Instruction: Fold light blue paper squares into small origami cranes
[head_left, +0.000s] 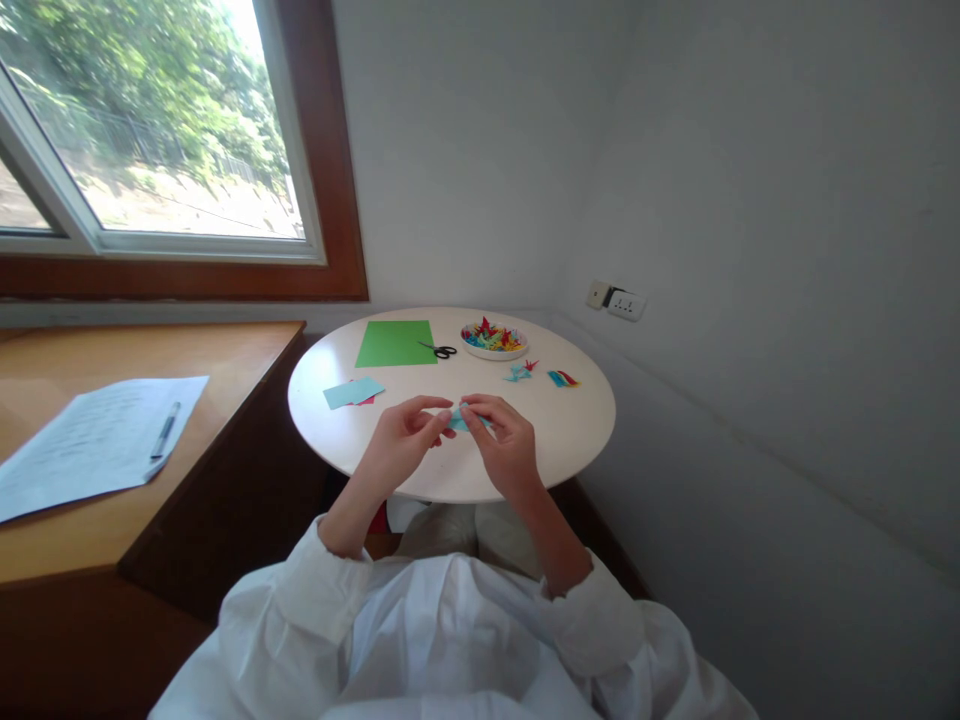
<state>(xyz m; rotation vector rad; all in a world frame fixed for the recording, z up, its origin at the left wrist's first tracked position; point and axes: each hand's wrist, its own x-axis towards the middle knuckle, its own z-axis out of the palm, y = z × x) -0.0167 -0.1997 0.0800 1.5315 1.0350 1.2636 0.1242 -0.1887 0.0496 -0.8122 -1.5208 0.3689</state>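
Note:
A small piece of light blue paper is pinched between both of my hands above the near half of the round white table. My left hand grips its left side with thumb and fingers. On the other side my right hand holds it, the thumb pressed on the paper. Fingers cover much of the piece, so its exact fold is hidden. Light blue and red paper sheets lie left of my hands. Beyond my right hand are small folded light blue and red paper pieces.
At the back, black-handled scissors overlap a green sheet. A white dish holds colourful folded paper. Small coloured paper strips lie at right. A wooden desk on the left bears printed papers and a pen.

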